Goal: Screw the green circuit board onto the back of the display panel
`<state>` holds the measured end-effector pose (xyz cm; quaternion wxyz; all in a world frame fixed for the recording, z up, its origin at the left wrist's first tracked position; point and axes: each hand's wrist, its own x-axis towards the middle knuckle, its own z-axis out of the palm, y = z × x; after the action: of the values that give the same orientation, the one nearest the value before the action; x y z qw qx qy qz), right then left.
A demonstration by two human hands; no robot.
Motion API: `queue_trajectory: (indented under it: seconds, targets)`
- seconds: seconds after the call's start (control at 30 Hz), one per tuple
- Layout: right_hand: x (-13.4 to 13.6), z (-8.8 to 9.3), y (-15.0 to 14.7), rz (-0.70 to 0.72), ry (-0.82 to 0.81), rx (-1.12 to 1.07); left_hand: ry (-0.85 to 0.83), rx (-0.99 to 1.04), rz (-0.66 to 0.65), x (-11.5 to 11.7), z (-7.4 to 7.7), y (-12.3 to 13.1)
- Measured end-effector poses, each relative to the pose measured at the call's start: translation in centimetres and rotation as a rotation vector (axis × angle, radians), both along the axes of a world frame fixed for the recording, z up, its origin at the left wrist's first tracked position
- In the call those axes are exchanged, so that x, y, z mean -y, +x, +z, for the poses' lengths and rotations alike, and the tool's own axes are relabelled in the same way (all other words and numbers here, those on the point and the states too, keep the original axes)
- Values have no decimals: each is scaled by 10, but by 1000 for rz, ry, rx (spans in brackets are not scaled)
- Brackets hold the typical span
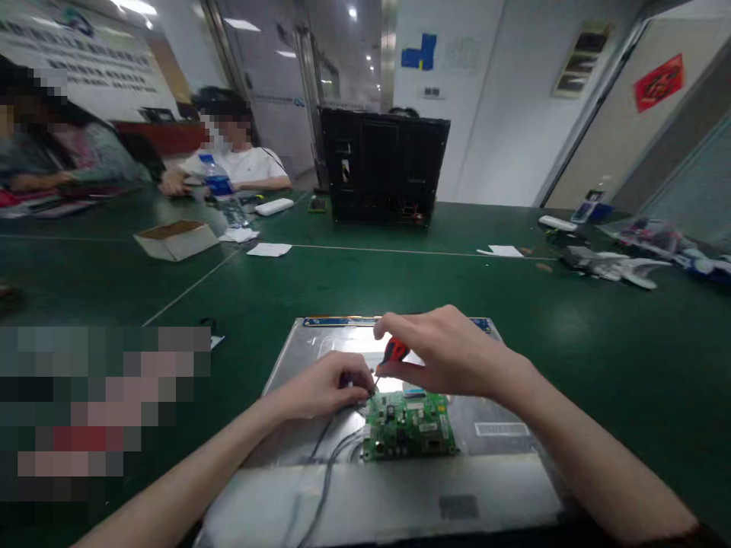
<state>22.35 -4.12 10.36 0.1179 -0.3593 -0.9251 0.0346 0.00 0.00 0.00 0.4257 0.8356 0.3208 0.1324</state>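
A green circuit board lies on the silver back of a flat display panel. In my right hand is a red and black screwdriver, tilted, its thin shaft pointing down to the board's upper left corner. Closed fingertips of my left hand meet the shaft's tip at that corner; whatever they pinch is too small to make out. Dark cables run from the board's left side toward the panel's near edge. A blue strip lines the panel's far edge.
Across the green table stands a black monitor housing. A small open box and a water bottle are at left. Tools and bagged parts lie at right. Two people sit at the far left.
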Motion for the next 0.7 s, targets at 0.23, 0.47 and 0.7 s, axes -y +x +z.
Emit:
queue_trajectory:
  seconds: [0.23,0.47,0.7]
  targets:
    - [6,6,2,93,-68,-13,-6,16,-27,1,2,2]
    - [4,3,-1,-6,-13,13,-6,-9,-17,1,1,1]
    - [7,8,5,76,-96,3,-7,-7,-23,0,2,2]
